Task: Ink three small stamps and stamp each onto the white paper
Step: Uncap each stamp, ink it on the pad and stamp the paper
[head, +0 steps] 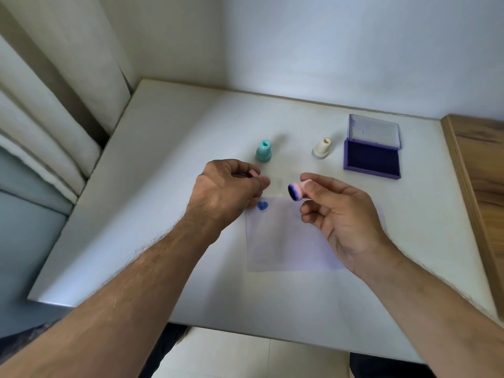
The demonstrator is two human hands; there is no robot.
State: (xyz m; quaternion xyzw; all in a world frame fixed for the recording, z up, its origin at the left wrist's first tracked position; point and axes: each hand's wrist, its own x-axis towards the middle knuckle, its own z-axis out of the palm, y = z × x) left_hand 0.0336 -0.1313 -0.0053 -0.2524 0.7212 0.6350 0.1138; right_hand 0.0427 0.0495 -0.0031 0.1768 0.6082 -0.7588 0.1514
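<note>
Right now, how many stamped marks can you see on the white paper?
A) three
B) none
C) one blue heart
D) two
C: a single blue heart print sits near the top left corner of the white paper, while the right hand holds the pink stamp in the air with its inked face showing. The teal stamp and cream stamp stand on the table.

On your tabletop (pixel 169 186), the paper (pixel 286 241) lies nearest; behind it stand two stamps (pixel 263 151) (pixel 321 149), the ink pad (pixel 372 159) rightmost.
</note>
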